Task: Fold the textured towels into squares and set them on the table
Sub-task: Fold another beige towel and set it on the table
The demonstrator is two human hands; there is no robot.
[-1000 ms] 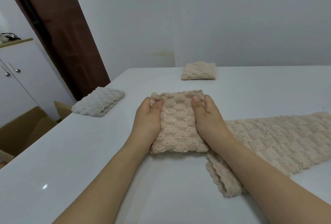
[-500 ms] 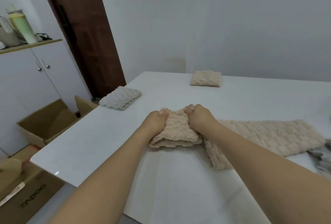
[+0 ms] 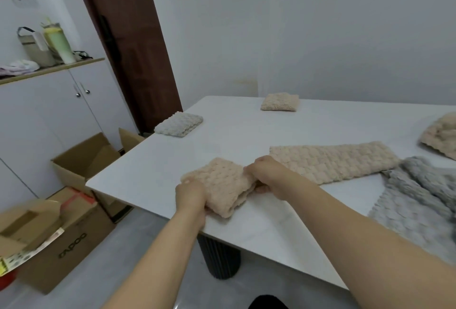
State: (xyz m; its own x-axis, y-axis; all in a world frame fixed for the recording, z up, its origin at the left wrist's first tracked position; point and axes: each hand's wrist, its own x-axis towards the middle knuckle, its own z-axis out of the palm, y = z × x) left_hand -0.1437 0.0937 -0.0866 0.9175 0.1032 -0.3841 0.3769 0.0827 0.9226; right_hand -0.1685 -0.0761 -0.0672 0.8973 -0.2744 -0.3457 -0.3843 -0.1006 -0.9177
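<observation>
Folded beige towel [image 3: 222,185]: a thick square near the surface's [image 3: 246,133] near-left corner, held at both ends, probably so the layers stay stacked while it is placed.
Left hand [image 3: 191,196]: fingers curled round the near-left end.
Right hand [image 3: 265,175]: fingers pinch the far-right end, thumb apparently tucked beneath.
Finished squares: a pale grey one [image 3: 179,124] by the left edge and a beige one [image 3: 280,102] at the far side, well apart, leaving room.
Waiting: a long beige strip [image 3: 333,160], half folded, and grey towels [image 3: 419,200] on the right.
</observation>
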